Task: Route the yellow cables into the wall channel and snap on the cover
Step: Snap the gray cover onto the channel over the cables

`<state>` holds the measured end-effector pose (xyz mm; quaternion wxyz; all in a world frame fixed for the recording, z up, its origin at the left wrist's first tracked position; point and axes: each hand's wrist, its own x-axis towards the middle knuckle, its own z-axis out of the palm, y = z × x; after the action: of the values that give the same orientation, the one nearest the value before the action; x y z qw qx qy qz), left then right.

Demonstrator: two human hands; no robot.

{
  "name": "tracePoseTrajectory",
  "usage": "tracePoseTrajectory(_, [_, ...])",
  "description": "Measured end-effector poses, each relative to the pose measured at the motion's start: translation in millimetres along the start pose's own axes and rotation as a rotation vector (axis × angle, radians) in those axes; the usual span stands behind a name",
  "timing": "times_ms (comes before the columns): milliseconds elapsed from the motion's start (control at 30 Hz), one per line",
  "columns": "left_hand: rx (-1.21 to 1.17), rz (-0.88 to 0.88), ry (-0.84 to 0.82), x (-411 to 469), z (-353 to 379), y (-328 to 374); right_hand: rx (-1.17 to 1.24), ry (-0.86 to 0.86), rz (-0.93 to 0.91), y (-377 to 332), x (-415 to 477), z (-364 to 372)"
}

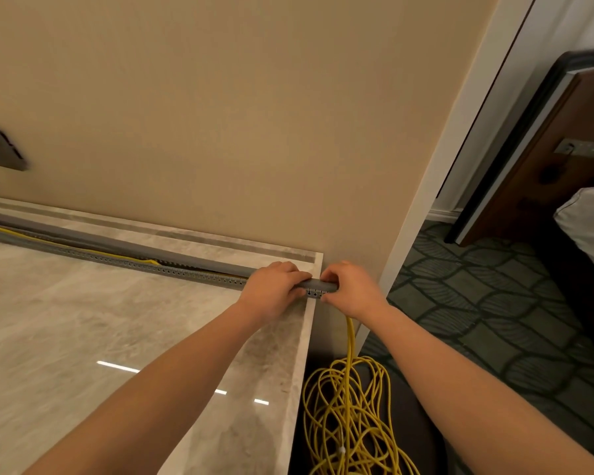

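A long grey slotted channel (172, 269) lies along the back of a marble counter (83, 337), near the beige wall. Its grey cover (144, 250) rests partly lifted along the far side, and yellow cables (93, 252) show inside the gap. My left hand (271, 289) and my right hand (350, 289) both grip the channel's right end, fingers pressing on the cover there. From under my right hand the yellow cables drop over the counter's edge into a loose tangle (350, 423) on the floor.
A dark wall plate (0, 150) sits on the wall at far left. The counter ends at a wall corner (405, 234). Patterned green carpet (494, 303), a wooden headboard (546, 159) and white bedding (587, 228) lie to the right.
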<state>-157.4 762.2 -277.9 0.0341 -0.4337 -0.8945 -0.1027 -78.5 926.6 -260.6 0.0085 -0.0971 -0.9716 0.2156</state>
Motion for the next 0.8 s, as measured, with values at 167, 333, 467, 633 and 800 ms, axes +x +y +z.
tracePoseTrajectory(167, [0.004, 0.017, -0.011, -1.9, 0.3, 2.4, -0.065, 0.024, -0.051, -6.8, -4.2, 4.3])
tracePoseTrajectory(333, [0.030, 0.022, 0.004, 0.7, 1.3, 11.5, -0.062, 0.023, -0.066, -8.5, -5.0, 4.9])
tracePoseTrajectory(467, [0.014, -0.005, 0.011, 4.1, 1.3, 13.4, -0.080, 0.023, -0.062, -6.0, -4.3, 0.8])
tracePoseTrajectory(633, [0.004, -0.007, -0.008, 8.3, 2.7, 11.3, -0.031, -0.016, -0.057, -2.7, -7.9, -0.5])
tracePoseTrajectory(800, [-0.054, 0.008, -0.022, 8.3, 5.9, 9.6, -0.022, -0.041, -0.061, -2.4, -8.6, -4.3])
